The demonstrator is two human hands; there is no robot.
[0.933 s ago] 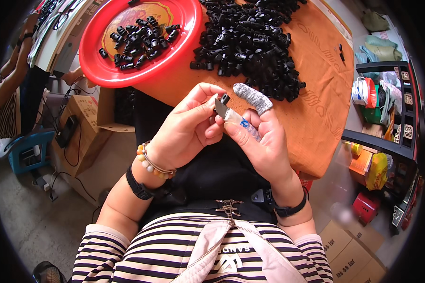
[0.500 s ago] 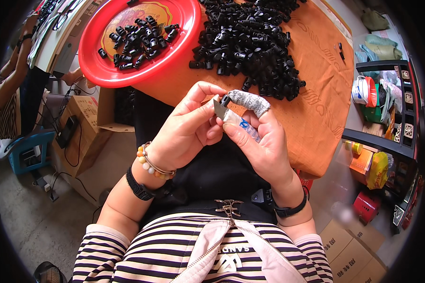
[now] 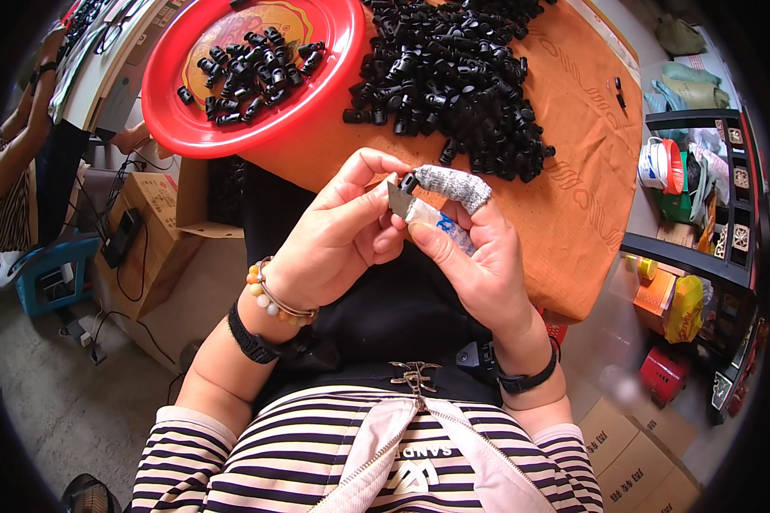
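In front of my body, my left hand (image 3: pixel 340 218) is closed, pinching a small black plastic part (image 3: pixel 409 182) at its fingertips. My right hand (image 3: pixel 492 269) grips a short blade (image 3: pixel 399 202) by its end, wrapped in white and blue material (image 3: pixel 443 224). The bare metal lies against or right beside the black part; exact contact is hidden by fingers. A grey knitted finger cover (image 3: pixel 453 185) sits on my right index finger, bent over the far side of the part. Beyond my hands lies a big pile of similar black parts (image 3: pixel 453 77) on the orange cloth (image 3: pixel 573 248).
A red round tray (image 3: pixel 167 111) at far left holds more black parts. Cardboard boxes (image 3: pixel 150 205) and a blue stool (image 3: pixel 60 269) stand on the left. At right are a dark shelf (image 3: pixel 693 265) with goods and stacked cartons (image 3: pixel 633 453). Another person's arm (image 3: pixel 26 120) shows at far left.
My right thumb and the blade have shifted very slightly, the blade now turned a little. My left hand and the black part stay in nearly the same place.
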